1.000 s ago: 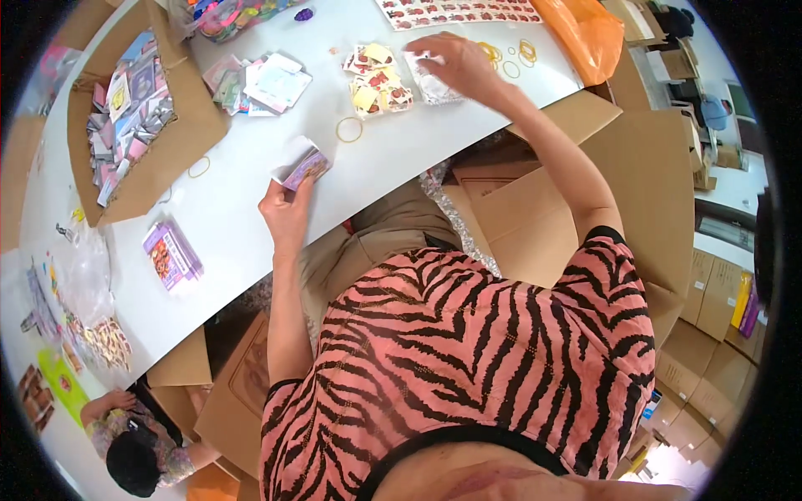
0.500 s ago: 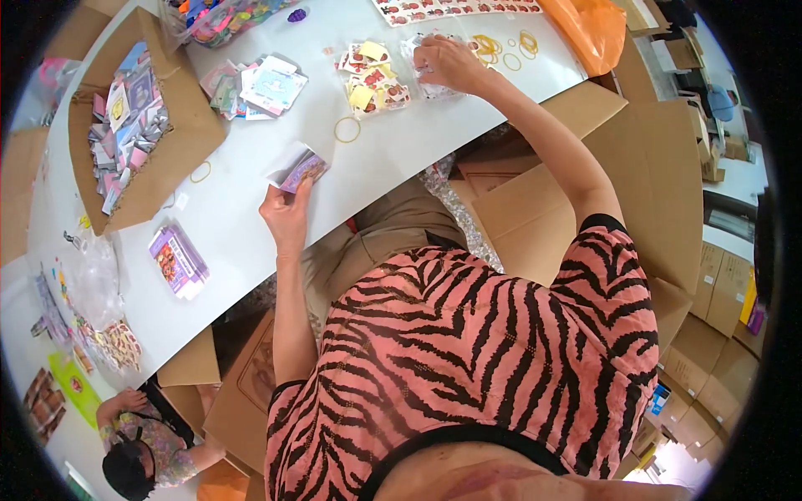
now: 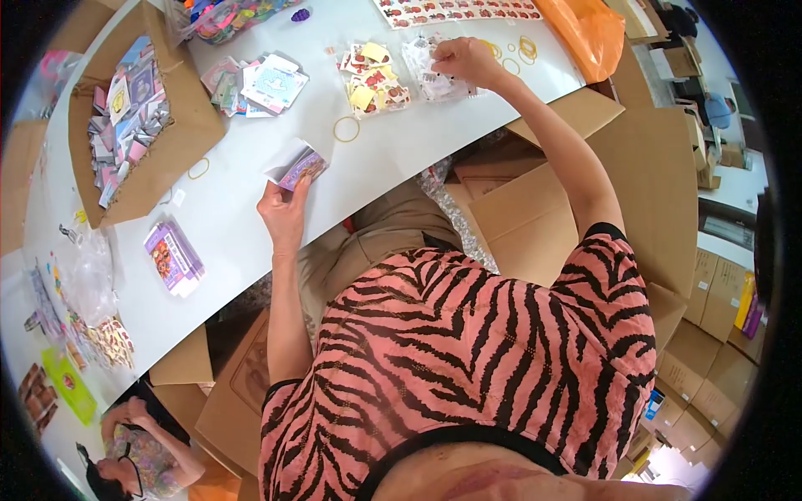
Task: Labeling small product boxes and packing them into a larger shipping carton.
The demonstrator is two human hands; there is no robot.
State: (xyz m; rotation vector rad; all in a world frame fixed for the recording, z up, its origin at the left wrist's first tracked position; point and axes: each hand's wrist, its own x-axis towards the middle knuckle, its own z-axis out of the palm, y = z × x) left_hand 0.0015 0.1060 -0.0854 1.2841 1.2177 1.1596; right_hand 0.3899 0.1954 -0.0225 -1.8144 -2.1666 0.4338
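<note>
My left hand (image 3: pixel 282 219) is closed on a small purple printed cardboard packet (image 3: pixel 301 169), whose white inner flap stands open at the top. Above a clear bag of white cut-out pieces (image 3: pixel 424 82), my right hand (image 3: pixel 469 63) has its fingers pinched together. Whatever may be between those fingertips is hidden. Just left of that bag lies another clear one with red, white and yellow pieces (image 3: pixel 373 79). A rubber band (image 3: pixel 346 129) rests on the table between the packet and the bags. Nearer the front edge at left is a stack of purple printed packets (image 3: pixel 173 259).
An open carton (image 3: pixel 188 159) full of small cards stands at the left, beside loose square cards (image 3: pixel 274 83). Yellow rubber bands (image 3: pixel 527 50), an orange bag (image 3: pixel 589 37) and a sticker sheet (image 3: pixel 459 12) lie at the far side. Open cartons (image 3: pixel 543 221) crowd the table's front edge. A co-worker (image 3: pixel 142 455) is at lower left.
My right hand has drawn back slightly rightward, uncovering more of the white pieces. The left hand keeps hold of the packet. At lower left the co-worker has shifted, with both hands now raised together.
</note>
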